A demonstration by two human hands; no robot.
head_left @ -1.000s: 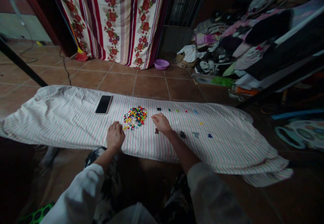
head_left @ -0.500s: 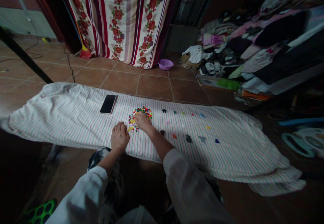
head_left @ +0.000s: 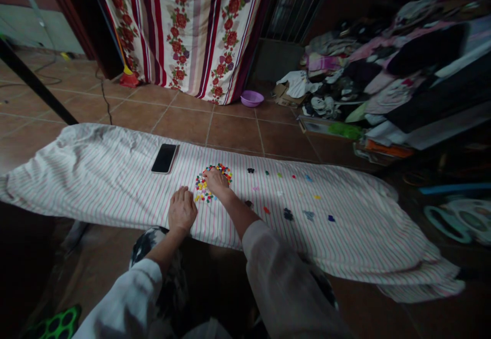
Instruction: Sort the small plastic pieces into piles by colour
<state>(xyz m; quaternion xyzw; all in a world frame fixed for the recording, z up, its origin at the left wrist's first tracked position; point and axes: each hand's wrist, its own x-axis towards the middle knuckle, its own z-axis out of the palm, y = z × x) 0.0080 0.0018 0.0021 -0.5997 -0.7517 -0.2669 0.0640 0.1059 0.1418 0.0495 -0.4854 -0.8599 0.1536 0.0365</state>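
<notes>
A heap of small multicoloured pieces [head_left: 204,191] lies on a striped cloth [head_left: 115,175]. Over this heap is my right hand [head_left: 217,181], its fingers drawn together down among the pieces. Whatever lies between the fingertips is too small and hidden to name. My left hand [head_left: 182,209] rests palm down on the cloth just left of the heap, fingers loosely laid and holding nothing. To the right, little groups sorted by colour sit in rough rows, among them a black group [head_left: 250,171], a dark grey group [head_left: 288,214], a yellow group [head_left: 317,197] and a dark blue group [head_left: 331,218].
A phone [head_left: 164,158] lies on the cloth left of the heap. Beyond the cloth are a tiled floor [head_left: 187,119], a purple basin [head_left: 252,98], a floral curtain [head_left: 195,32] and a broom [head_left: 129,77]. Clothes [head_left: 368,68] are piled at the far right.
The view has shifted slightly. My right hand stays at the heap with its fingers among the pieces, and my left hand keeps its place on the cloth.
</notes>
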